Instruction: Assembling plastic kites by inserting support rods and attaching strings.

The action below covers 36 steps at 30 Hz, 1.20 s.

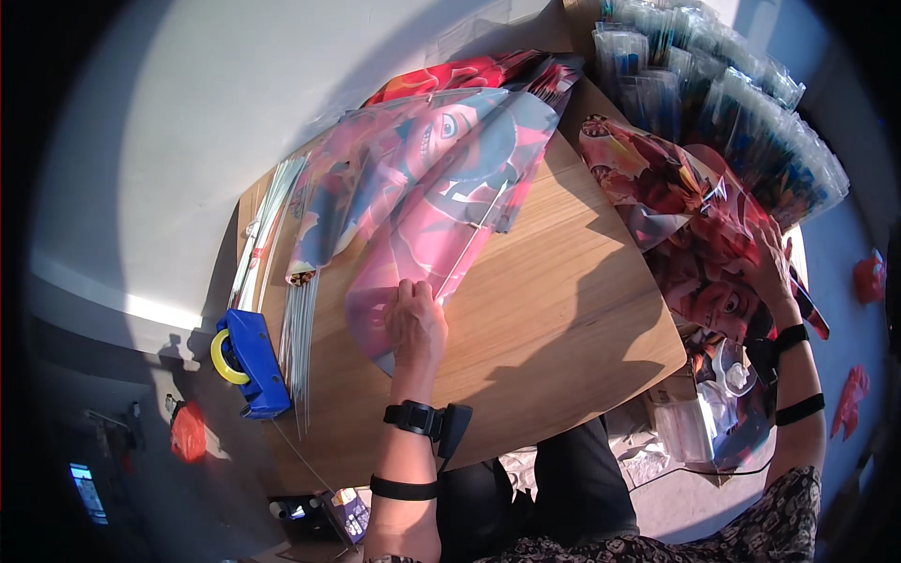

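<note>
A thin, see-through pink and blue printed sheet [413, 246] with a cartoon face lies across the wooden table; it looks like a kite sail with slim rods along it. My left hand [416, 324] is closed in a pinch on its near pink end, close to one rod. At the right, my right hand [774, 272] rests with fingers stretched along the outer edge of a red printed sheet [694, 211]. That sheet overhangs the table's right edge in folds. My right thumb is hidden.
White thin rods [298, 338] lie in bundles at the table's left, beside a blue tape dispenser [258, 364] with yellow tape. More red printed sheets [450, 75] lie at the back. Clear-bagged packets [751, 122] stand at the far right. A box [680, 422] sits below the right edge.
</note>
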Tool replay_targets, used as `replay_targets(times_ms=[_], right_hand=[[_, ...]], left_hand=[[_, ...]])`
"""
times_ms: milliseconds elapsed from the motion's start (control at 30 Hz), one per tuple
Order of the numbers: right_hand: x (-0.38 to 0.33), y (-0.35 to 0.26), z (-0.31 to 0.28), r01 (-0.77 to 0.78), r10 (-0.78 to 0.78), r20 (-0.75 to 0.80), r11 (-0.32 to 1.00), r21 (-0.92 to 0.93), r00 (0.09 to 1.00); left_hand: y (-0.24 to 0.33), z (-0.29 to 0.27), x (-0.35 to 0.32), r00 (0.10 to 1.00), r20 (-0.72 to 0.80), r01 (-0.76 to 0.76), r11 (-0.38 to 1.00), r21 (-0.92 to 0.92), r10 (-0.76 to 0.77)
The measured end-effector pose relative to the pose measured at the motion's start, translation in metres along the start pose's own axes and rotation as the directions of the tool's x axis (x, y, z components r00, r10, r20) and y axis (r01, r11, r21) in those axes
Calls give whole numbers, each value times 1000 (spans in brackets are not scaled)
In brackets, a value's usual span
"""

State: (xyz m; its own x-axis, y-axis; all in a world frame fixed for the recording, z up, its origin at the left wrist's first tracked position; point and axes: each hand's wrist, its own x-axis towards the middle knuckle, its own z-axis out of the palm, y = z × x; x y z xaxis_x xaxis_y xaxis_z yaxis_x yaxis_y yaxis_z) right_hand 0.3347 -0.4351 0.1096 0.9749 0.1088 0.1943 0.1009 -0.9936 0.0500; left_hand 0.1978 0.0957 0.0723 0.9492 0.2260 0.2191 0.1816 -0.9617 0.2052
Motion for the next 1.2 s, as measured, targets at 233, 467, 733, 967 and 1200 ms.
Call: replay_targets(times_ms=[233, 467, 733, 967, 1200], right_hand=[[-25, -36, 7, 81, -73, -191, 996, 38, 979], [-70, -129, -6, 191, -104, -341, 954, 231, 934], [-126, -177, -7, 335, -245, -263, 859, 387, 933], [-148, -188, -8, 352, -244, -271, 793, 496, 931], [-168, -235, -18, 257, -215, -156, 615, 745, 964]], left_hand=[[0, 5, 12, 998, -51, -26, 999, 23, 27], [-13, 21, 26, 999, 50, -12, 1000, -13, 13], [-7, -31, 23, 961, -276, -35, 992, -118, 1], [2, -92, -58, 942, -250, -247, 967, -58, 225], [2, -78, -157, 972, -83, -230, 966, -116, 221]])
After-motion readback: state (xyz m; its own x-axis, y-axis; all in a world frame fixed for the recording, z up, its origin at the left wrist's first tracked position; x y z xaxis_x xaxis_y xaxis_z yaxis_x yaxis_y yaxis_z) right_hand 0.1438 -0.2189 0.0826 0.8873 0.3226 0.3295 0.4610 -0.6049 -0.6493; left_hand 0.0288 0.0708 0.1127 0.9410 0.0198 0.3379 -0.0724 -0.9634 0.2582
